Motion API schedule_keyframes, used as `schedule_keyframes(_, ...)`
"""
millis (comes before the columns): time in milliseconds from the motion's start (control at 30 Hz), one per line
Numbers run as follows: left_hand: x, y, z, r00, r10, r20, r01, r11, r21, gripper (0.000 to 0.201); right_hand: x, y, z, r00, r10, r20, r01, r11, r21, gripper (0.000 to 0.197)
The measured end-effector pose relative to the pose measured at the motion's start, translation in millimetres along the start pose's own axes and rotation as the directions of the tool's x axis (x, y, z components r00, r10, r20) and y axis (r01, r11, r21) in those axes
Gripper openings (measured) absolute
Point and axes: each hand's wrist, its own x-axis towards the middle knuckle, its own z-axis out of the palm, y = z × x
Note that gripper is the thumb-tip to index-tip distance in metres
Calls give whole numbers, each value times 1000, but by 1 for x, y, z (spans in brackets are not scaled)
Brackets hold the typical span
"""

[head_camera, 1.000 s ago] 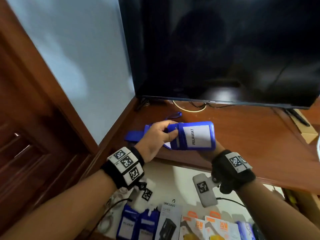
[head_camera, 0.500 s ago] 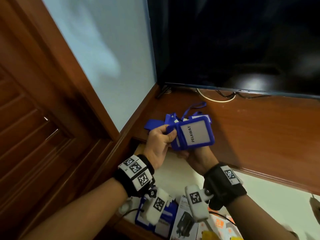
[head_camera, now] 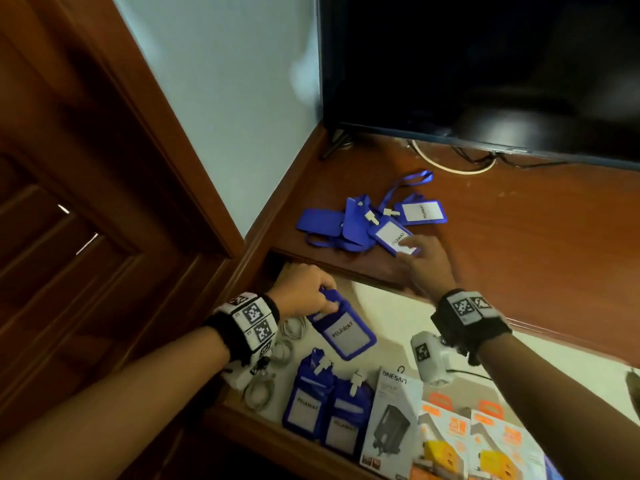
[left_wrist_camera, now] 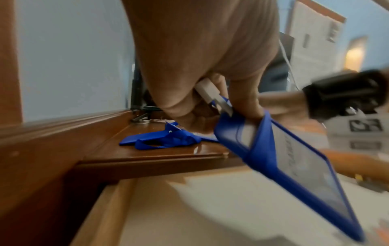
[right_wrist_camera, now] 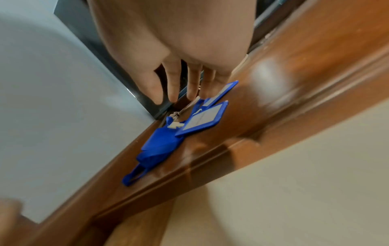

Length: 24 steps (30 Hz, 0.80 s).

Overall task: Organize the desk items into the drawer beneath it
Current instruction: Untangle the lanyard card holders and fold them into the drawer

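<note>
- Fingers of the left hand [head_camera: 301,296] pinch the top of a blue badge holder [head_camera: 341,332], hanging over the open drawer [head_camera: 388,317].
- Right hand [head_camera: 424,261], fingers spread and empty, reaches the badge pile [head_camera: 349,220] on the desk [head_camera: 519,244].
- Step in hand, likely: stowing badges; next, lay this one beside the two filed badges [head_camera: 325,407].

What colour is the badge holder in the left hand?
The rectangular plastic badge holder pinched by the left hand is blue with a white insert card, clearest in the head view.
</note>
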Motion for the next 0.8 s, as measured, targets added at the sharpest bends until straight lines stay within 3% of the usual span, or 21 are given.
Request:
schedule_keyframes(67, 0, -5, 5, 991, 3, 132, -29, 980, 197, 19, 18, 12, 6, 994, -109, 18, 109, 951, -290, 41)
schedule_keyframes(133, 0, -11, 13, 971, -5, 237, -80, 934, 347, 26, 25, 22, 14, 991, -100, 93, 131, 891, -436, 58)
schedule_keyframes(267, 1, -25, 36, 916, -5, 402, -211, 844, 493, 15, 1, 40, 28, 990, 16, 137, 61, 839, -541, 75)
schedule_keyframes(400, -1, -30, 60, 833, -25, 552, -338, 768, 544, 14, -33, 58, 27, 990, -87, 114, 141, 736, -662, 94)
schedule_keyframes(567, -7, -31, 85, 752, -44, 658, -433, 719, 543, 20, -46, 69, 21, 987, -159, 25, 126, 668, -733, 82)
schedule_keyframes(700, -6, -31, 95, 775, -51, 630, -423, 698, 577, 15, -52, 75, 11, 973, -218, -75, 87, 648, -757, 64)
schedule_keyframes(800, -4, -34, 99, 802, -74, 593, -341, 758, 556, 23, -55, 77, -1, 971, -234, -54, 106, 622, -776, 51)
